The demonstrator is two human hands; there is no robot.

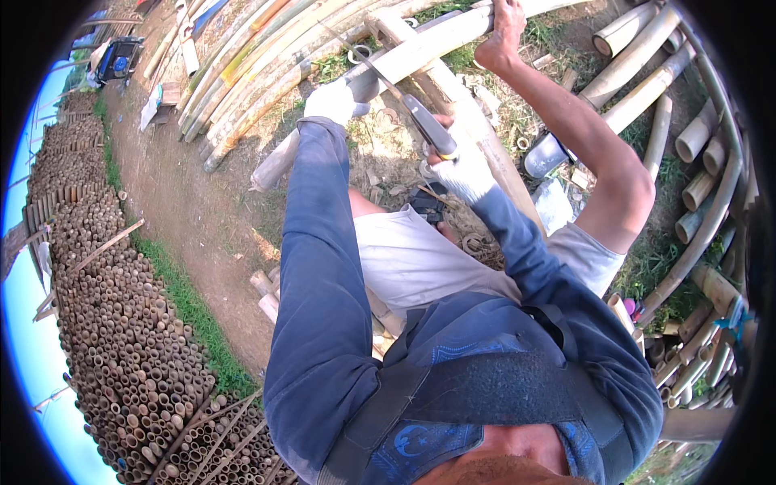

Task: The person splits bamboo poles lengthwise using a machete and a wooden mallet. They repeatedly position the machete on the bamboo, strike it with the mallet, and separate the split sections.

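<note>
A thick bamboo pole (432, 42) lies slantwise across a pale support log (440, 81). My left hand (330, 102), in a white glove, is closed around the pole left of the log. Its fingers are partly hidden. My right hand (466, 172), gloved too, grips the grey handle of a hand saw (422, 121). The thin blade runs up and left over the pole, between my hands. I cannot tell whether the teeth touch the bamboo. My bare right foot (501, 39) presses on the pole farther right. The pole's lower left end (273, 168) reaches past my left hand.
Long bamboo poles (242, 73) lie side by side at the far left. Many short cut bamboo tubes (137, 347) are stacked along the left. More thick poles (630, 73) and cut pieces (699, 137) lie right. A clear container (546, 155) stands by my right leg.
</note>
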